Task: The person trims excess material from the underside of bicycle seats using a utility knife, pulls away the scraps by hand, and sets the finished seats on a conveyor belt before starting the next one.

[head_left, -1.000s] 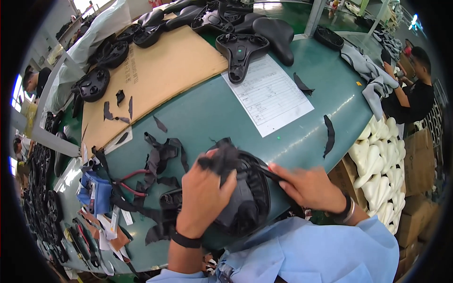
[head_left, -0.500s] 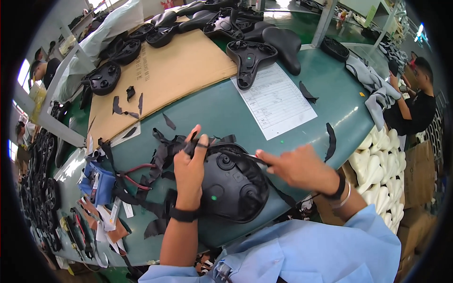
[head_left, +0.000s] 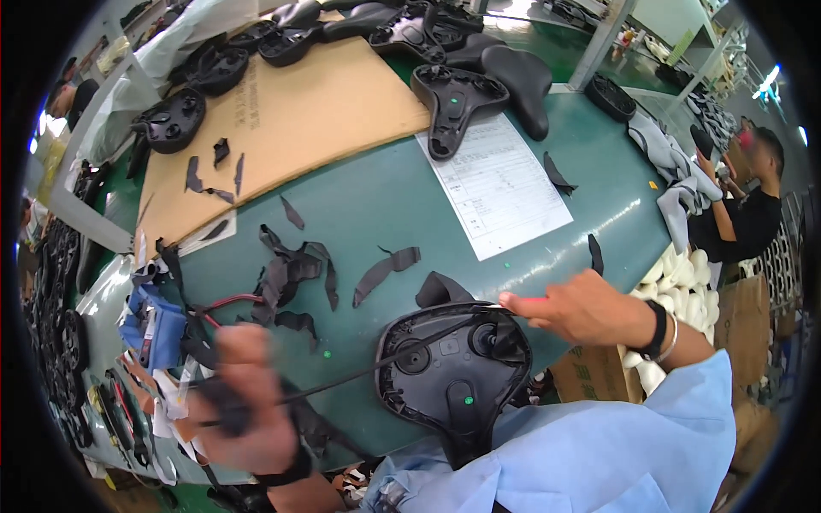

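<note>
A black bicycle saddle point(head_left: 451, 346) lies underside up near the table's front edge, its narrow nose toward me. From its rim a long thin black strip point(head_left: 346, 376) runs taut to my left hand point(head_left: 248, 402), which is blurred by motion and closed around the strip's dark, bunched end. My right hand point(head_left: 581, 312) is at the saddle's far right rim, gripping a thin tool point(head_left: 532, 299) with a red handle part. The tool's slim, pale tip lies along the rim; its exact kind is hidden by my fingers.
Black offcuts point(head_left: 286, 278) lie left of the saddle, near red-handled pliers point(head_left: 231, 301) and a blue box point(head_left: 154, 329). More saddles point(head_left: 457, 107) line the far side, by a cardboard sheet point(head_left: 299, 111) and a printed paper point(head_left: 500, 197). A person point(head_left: 753, 205) works at the right.
My left hand has moved from the saddle toward the lower left, drawing the strip out. The saddle has turned and shifted right. My right hand has moved slightly right with the tool.
</note>
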